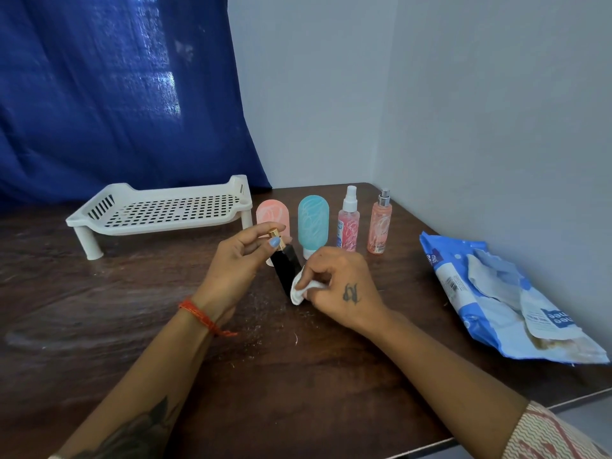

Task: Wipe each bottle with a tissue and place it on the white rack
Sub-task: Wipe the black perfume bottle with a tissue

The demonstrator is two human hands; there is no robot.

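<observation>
Black bottle wiped at frame centre, over the table.
Left hand pinches black bottle by its gold cap; right hand grips tissue against bottle's lower right side.

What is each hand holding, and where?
Left hand grips the black bottle by its gold cap. Right hand pinches a tissue against the bottle's lower side.

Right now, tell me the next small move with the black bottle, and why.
Probably rub the tissue along the black bottle: the left hand pinches its gold cap, the right hand presses tissue against it, and the white rack holds nothing.
</observation>
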